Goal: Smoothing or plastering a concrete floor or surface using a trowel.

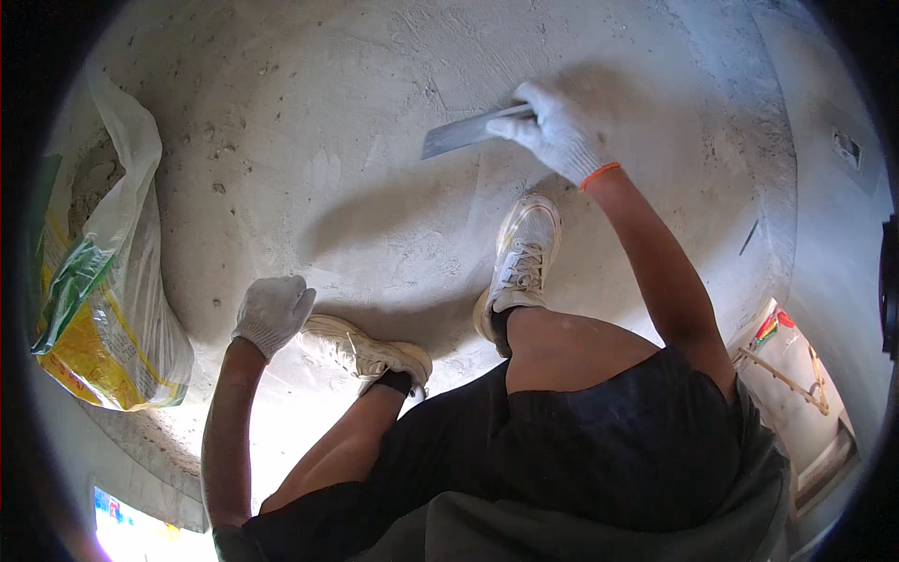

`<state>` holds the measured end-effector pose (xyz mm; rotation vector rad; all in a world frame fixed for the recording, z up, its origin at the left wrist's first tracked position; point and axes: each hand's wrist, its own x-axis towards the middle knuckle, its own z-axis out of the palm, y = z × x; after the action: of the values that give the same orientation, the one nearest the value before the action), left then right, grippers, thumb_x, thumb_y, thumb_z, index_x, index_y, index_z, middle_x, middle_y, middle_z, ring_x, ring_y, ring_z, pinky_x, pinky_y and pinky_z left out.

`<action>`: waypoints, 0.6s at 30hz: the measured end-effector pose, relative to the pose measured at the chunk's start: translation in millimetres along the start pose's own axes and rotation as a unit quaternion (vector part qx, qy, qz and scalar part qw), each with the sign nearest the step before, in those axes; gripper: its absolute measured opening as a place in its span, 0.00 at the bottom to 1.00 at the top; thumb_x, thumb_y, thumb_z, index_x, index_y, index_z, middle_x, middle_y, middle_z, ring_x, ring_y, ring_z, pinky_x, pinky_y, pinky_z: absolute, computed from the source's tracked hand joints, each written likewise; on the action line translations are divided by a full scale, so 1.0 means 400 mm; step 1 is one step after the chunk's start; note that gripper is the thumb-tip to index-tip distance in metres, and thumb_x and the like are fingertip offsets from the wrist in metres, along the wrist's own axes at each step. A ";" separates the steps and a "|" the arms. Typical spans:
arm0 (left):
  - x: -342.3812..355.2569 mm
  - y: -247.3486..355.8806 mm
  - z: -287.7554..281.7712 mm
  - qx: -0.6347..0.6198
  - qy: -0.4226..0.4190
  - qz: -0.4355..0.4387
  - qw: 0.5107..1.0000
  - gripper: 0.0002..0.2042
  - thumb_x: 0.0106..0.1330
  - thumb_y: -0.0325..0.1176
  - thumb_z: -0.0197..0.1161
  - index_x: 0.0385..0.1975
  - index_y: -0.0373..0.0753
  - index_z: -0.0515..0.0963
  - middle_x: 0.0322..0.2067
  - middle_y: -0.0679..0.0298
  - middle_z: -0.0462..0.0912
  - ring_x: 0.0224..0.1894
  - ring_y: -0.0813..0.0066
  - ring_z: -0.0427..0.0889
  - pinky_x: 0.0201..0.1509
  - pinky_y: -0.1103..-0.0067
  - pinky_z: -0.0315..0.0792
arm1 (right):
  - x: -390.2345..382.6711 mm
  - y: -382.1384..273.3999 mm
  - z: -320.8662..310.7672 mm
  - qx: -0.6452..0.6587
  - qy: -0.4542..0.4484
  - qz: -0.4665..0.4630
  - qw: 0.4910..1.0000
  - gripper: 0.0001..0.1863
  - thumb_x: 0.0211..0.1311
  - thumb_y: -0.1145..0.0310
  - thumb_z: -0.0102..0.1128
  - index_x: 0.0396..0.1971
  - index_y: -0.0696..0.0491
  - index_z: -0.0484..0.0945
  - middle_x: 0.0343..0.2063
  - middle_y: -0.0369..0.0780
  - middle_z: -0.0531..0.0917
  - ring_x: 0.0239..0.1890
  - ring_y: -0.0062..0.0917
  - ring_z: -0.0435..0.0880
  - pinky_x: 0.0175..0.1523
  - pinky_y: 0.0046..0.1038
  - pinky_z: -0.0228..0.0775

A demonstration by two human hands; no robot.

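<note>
My grips count two: left grip (273,314) at nine o'clock, right grip (554,136) at one, wearing two white gloves (564,150). I count one flat metal scraper (461,136) at twelve, two shoes (526,244) at two and eight, two dark socks (397,380), one plastic bag (126,337) at nine.

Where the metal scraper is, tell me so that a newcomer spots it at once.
On the grey concrete floor, find the right sneaker. Just beyond its toe, the white-gloved right hand grips the metal scraper, its flat grey blade pointing left. It is the only tool in either hand; the left hand shows none.
</note>
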<state>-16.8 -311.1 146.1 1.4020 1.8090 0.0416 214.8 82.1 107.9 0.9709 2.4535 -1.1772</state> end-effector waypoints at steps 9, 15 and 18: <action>0.000 -0.005 0.011 -0.010 -0.019 -0.002 1.000 0.12 0.64 0.37 0.62 0.22 0.37 0.75 0.21 0.53 0.78 0.26 0.52 0.80 0.34 0.62 0.73 | 0.061 0.156 -0.172 -0.126 0.118 0.050 0.984 0.25 0.61 0.49 0.65 0.39 0.58 0.76 0.35 0.49 0.82 0.37 0.38 0.81 0.45 0.35 0.72; -0.002 -0.003 0.006 0.001 -0.032 -0.016 0.999 0.12 0.64 0.37 0.62 0.23 0.37 0.75 0.22 0.53 0.78 0.27 0.52 0.80 0.35 0.62 0.73 | 0.044 0.136 -0.158 -0.138 0.079 0.062 0.985 0.27 0.60 0.46 0.64 0.40 0.57 0.77 0.38 0.49 0.83 0.42 0.44 0.81 0.48 0.40 0.71; 0.000 -0.002 0.003 -0.007 -0.026 -0.011 1.000 0.12 0.64 0.38 0.62 0.23 0.37 0.76 0.22 0.53 0.78 0.27 0.52 0.80 0.35 0.62 0.73 | 0.047 0.144 -0.156 -0.142 0.069 0.065 0.985 0.27 0.59 0.45 0.64 0.40 0.57 0.77 0.38 0.49 0.83 0.42 0.44 0.81 0.48 0.40 0.71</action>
<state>-16.9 -311.9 145.0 1.3608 1.7780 0.0053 242.6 164.4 104.3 1.1363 2.5266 -0.7151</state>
